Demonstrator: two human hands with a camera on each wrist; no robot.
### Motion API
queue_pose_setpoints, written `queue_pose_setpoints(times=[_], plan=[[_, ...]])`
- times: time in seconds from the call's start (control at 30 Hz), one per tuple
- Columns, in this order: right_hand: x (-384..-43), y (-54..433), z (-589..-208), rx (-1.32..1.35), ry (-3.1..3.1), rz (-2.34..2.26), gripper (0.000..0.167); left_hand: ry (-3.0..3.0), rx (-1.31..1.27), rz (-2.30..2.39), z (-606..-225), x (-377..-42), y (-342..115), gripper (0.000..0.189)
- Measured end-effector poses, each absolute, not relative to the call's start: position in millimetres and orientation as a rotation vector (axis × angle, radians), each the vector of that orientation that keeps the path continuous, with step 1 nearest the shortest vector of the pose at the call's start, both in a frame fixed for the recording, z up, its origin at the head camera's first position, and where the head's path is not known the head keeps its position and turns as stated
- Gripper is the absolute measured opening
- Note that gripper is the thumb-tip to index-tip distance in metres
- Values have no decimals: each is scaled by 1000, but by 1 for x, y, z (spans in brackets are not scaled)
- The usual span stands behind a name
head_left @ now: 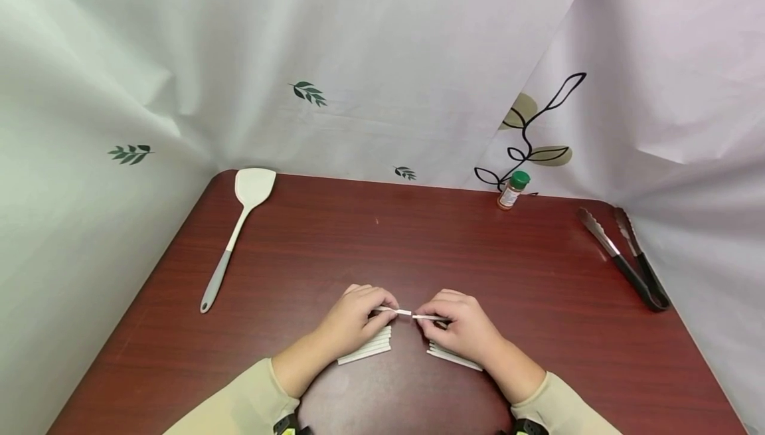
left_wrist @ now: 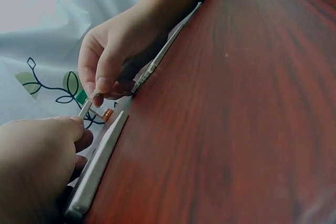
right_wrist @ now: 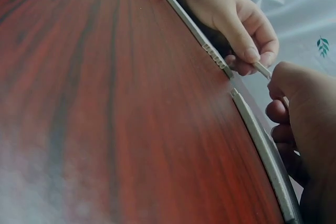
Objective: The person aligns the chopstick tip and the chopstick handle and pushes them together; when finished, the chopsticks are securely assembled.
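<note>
In the head view my left hand [head_left: 358,315] pinches a thin white stick [head_left: 404,313] between thumb and fingers. Facing it, my right hand [head_left: 463,325] pinches another white stick [head_left: 424,317]. The two tips are nearly end to end; I cannot tell whether they touch. Under the left hand lies a row of white sticks [head_left: 367,350], partly covered by it. A second row of white sticks [head_left: 454,358] lies partly hidden beneath the right hand. From the right wrist view, the left row's ends [right_wrist: 214,56] look hollow, while the near row shows a narrower tip [right_wrist: 234,93].
A white spatula [head_left: 254,187] with a grey handle lies at the left. Near the back edge stands a green-capped spice bottle [head_left: 510,196]. Black-handled tongs [head_left: 627,269] rest at the right edge. White curtains [head_left: 382,70] surround the reddish-brown table [head_left: 382,236].
</note>
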State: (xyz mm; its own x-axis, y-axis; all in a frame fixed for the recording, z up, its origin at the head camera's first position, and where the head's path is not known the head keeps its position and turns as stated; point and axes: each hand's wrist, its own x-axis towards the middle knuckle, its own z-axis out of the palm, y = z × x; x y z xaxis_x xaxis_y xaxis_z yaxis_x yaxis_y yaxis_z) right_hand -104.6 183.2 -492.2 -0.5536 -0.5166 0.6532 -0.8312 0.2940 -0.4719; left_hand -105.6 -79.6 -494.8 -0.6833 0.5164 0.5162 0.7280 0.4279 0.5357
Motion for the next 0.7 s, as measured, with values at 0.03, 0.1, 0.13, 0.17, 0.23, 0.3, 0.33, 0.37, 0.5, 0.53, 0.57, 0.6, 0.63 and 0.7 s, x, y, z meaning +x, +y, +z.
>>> queue_pose_setpoints(times=[0.03, 0.1, 0.13, 0.17, 0.23, 0.3, 0.33, 0.37, 0.5, 0.53, 0.57, 0.6, 0.63, 0.7], plan=[[-105, 183, -492, 1223, -2187, 1144, 23, -2410, -1079, -1108, -495, -106, -79, 8], [-105, 183, -492, 1246, -2175, 1144, 24, -2405, -1079, -1106, -495, -106, -79, 10], [-105, 183, -492, 1253, -2174, 1147, 24, -2401, -1079, -1105, -496, -106, -79, 11], [-105, 183, -492, 1260, -2172, 1150, 25, -2397, -1078, -1104, -496, -106, -79, 11], [-105, 183, -492, 1271, -2172, 1163, 25, -2386, -1076, -1105, -497, -106, -79, 12], [-105, 183, -492, 1273, -2177, 1180, 25, -2375, -1078, -1106, -498, -107, -79, 12], [-105, 183, -492, 1271, -2181, 1189, 24, -2370, -1078, -1107, -498, -107, -79, 12], [-105, 184, -492, 1266, -2187, 1199, 24, -2365, -1078, -1109, -499, -107, -79, 12], [-104, 184, -493, 1247, -2203, 1233, 22, -2350, -1082, -1124, -499, -107, -80, 12], [-104, 184, -493, 1244, -2204, 1241, 21, -2346, -1083, -1132, -499, -107, -80, 12], [-104, 184, -493, 1240, -2208, 1249, 21, -2341, -1084, -1140, -499, -107, -80, 12], [-104, 184, -494, 1236, -2211, 1257, 21, -2337, -1085, -1149, -499, -107, -80, 12], [-104, 184, -494, 1231, -2215, 1266, 20, -2333, -1088, -1155, -499, -107, -80, 12], [-104, 184, -495, 1224, -2223, 1279, 20, -2330, -1094, -1165, -498, -107, -80, 10]])
